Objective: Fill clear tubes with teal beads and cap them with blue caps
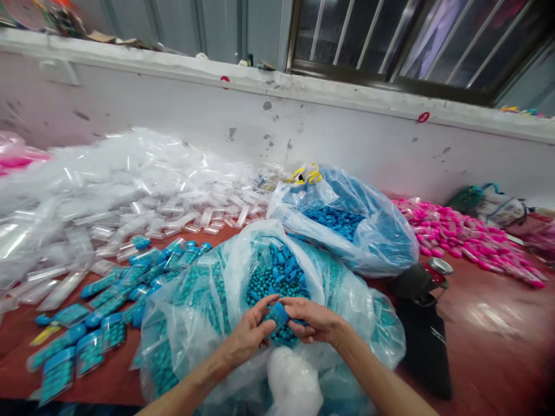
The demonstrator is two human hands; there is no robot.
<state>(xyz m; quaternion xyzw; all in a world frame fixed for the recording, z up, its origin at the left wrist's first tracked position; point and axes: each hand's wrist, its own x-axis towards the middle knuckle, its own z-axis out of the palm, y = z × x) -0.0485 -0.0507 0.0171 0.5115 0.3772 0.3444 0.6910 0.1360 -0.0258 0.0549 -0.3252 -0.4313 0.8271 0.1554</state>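
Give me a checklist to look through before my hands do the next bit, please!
1. Container held: ok, the left hand grips the small blue-topped container and the right hand is on it too.
2. Blue top fully closed: cannot tell, fingers cover part of it.
3. Bead bag open: ok, teal beads show inside.
4. Loose blue caps close by: ok, some lie on the beads.
5. Clear empty tubes around: ok, a big heap behind, to the left.
6. Filled packs in neat rows: not ok, they're jumbled on the left.
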